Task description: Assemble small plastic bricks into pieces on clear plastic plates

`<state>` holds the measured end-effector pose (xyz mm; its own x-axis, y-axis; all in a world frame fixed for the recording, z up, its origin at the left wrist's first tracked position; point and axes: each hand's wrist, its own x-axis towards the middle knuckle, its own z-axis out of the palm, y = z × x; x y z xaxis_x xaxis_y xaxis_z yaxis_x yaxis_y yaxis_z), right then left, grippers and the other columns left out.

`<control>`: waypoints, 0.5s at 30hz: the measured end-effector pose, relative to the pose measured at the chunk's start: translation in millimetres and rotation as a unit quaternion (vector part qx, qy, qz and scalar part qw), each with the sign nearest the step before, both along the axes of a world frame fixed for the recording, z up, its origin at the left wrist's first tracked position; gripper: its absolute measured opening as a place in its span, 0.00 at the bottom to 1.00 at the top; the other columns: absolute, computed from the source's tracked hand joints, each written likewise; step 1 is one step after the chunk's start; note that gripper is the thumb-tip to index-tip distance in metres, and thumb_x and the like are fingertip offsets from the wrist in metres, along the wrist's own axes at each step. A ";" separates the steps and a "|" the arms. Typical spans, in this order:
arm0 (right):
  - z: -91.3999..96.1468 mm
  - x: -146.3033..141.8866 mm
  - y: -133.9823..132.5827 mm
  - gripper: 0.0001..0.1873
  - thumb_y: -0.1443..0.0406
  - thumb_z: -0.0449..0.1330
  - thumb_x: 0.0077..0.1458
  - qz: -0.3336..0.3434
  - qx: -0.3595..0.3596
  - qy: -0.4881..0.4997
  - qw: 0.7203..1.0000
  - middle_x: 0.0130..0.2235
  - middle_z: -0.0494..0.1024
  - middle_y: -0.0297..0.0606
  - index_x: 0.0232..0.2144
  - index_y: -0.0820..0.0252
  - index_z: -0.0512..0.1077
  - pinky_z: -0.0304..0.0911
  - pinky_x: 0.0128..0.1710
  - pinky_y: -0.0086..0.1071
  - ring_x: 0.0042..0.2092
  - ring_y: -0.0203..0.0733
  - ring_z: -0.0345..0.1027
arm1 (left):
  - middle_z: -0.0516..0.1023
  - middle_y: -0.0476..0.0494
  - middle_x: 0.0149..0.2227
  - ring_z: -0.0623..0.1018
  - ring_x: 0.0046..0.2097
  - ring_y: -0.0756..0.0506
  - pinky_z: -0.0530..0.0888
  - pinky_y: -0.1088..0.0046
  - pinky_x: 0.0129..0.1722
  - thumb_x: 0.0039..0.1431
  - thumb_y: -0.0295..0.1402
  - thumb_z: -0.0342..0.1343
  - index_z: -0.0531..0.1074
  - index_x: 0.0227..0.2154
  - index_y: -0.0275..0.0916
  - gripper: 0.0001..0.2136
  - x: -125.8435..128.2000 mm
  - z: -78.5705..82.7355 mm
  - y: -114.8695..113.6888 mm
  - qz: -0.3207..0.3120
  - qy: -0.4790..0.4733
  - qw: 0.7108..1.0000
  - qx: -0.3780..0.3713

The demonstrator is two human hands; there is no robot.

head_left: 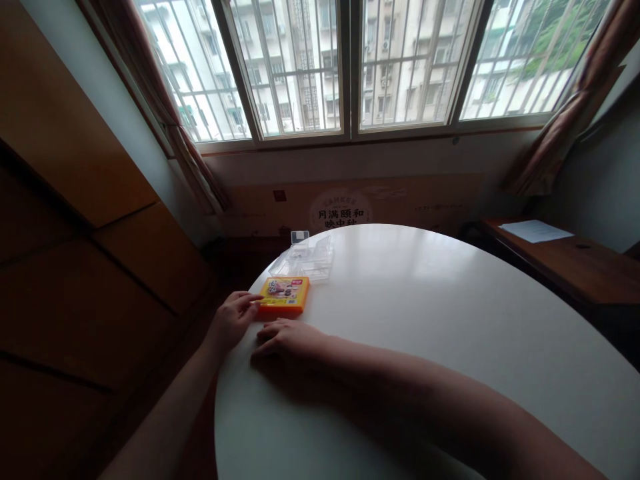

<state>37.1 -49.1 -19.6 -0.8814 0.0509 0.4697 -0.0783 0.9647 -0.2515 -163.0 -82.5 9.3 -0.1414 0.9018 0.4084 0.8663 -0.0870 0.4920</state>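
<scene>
A flat yellow-and-orange box (pixel 284 293) with a printed label lies near the left edge of the white round table (pixel 425 287). At its left side is my left hand (pixel 236 320), fingertips over the box's edge and thumb lower down, gripping that edge. My right hand (pixel 286 337) rests palm down on the tabletop just in front of the box, apart from it. Its fingers are loosely spread and it holds nothing visible. Behind the box stand clear plastic cases (pixel 313 259), their lids partly raised; what they contain cannot be made out.
A brown wooden desk (pixel 575 267) with white paper (pixel 536 231) on it stands to the right. Wooden cabinets (pixel 55 267) line the left. Beyond the table, a printed cardboard panel (pixel 425 200) leans below the barred window (pixel 300 67).
</scene>
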 end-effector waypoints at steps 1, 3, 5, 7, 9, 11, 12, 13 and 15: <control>-1.1 -3.6 2.0 0.10 0.62 0.59 0.60 -0.006 -0.003 0.002 1.000 0.48 0.75 0.39 0.43 0.54 0.77 0.59 0.53 0.32 0.50 0.40 0.68 | 0.74 0.40 0.45 0.77 0.43 0.43 0.77 0.71 0.40 0.58 0.45 0.49 0.78 0.40 0.37 0.19 -1.2 0.7 -0.6 0.013 -0.008 1.000 0.009; -2.3 -9.6 4.7 0.10 0.61 0.60 0.59 -0.022 -0.010 0.006 1.000 0.51 0.75 0.41 0.42 0.55 0.78 0.60 0.53 0.34 0.52 0.44 0.68 | 0.74 0.38 0.46 0.77 0.44 0.43 0.77 0.70 0.40 0.61 0.45 0.46 0.75 0.44 0.35 0.21 -3.2 1.3 -4.8 0.050 -0.022 0.998 0.031; -1.4 -11.4 4.4 0.10 0.61 0.61 0.59 -0.039 -0.014 0.015 0.999 0.53 0.74 0.44 0.42 0.56 0.78 0.60 0.54 0.38 0.55 0.48 0.66 | 0.75 0.37 0.46 0.78 0.42 0.43 0.77 0.68 0.40 0.63 0.43 0.44 0.73 0.46 0.34 0.20 -3.1 0.5 -14.1 0.092 -0.030 0.994 0.049; 2.1 -5.8 1.0 0.11 0.61 0.59 0.60 -0.046 -0.012 0.027 0.999 0.55 0.73 0.45 0.42 0.57 0.78 0.58 0.57 0.41 0.58 0.49 0.64 | 0.75 0.37 0.45 0.78 0.40 0.42 0.76 0.64 0.41 0.63 0.41 0.44 0.72 0.45 0.34 0.19 -0.2 -1.7 -28.5 0.123 -0.028 0.990 0.061; 7.3 9.3 -4.5 0.12 0.59 0.58 0.61 -0.040 -0.007 0.044 0.998 0.54 0.73 0.44 0.41 0.57 0.78 0.55 0.60 0.40 0.59 0.48 0.62 | 0.76 0.38 0.44 0.77 0.43 0.39 0.74 0.60 0.47 0.61 0.40 0.47 0.74 0.42 0.37 0.15 4.6 -5.4 -45.7 0.124 -0.002 0.990 0.067; 12.6 33.1 -10.0 0.12 0.58 0.58 0.60 -0.041 -0.009 0.088 0.995 0.51 0.75 0.42 0.40 0.56 0.77 0.56 0.60 0.39 0.57 0.45 0.63 | 0.76 0.37 0.45 0.74 0.49 0.35 0.69 0.54 0.54 0.61 0.41 0.49 0.74 0.42 0.38 0.15 9.9 -10.2 -61.6 0.065 0.115 0.989 0.063; 15.1 47.1 -12.1 0.11 0.59 0.57 0.60 -0.053 -0.018 0.118 0.991 0.49 0.76 0.41 0.39 0.56 0.77 0.58 0.58 0.38 0.54 0.43 0.66 | 0.76 0.36 0.47 0.73 0.51 0.35 0.69 0.54 0.54 0.60 0.43 0.50 0.74 0.44 0.38 0.16 12.6 -12.8 -68.0 0.039 0.142 0.988 0.054; 17.2 61.9 -13.5 0.09 0.60 0.58 0.60 -0.072 -0.030 0.138 0.987 0.48 0.77 0.42 0.37 0.56 0.76 0.61 0.56 0.37 0.53 0.43 0.67 | 0.75 0.36 0.49 0.73 0.53 0.35 0.69 0.55 0.55 0.60 0.45 0.51 0.73 0.47 0.38 0.19 15.4 -15.4 -73.0 0.015 0.160 0.986 0.036; 20.2 91.4 -14.1 0.07 0.63 0.58 0.59 -0.117 -0.057 0.145 0.981 0.44 0.78 0.40 0.34 0.56 0.76 0.63 0.55 0.38 0.52 0.43 0.68 | 0.73 0.36 0.54 0.72 0.56 0.35 0.70 0.56 0.55 0.59 0.48 0.52 0.68 0.54 0.38 0.25 22.5 -20.1 -78.8 -0.014 0.168 0.986 -0.014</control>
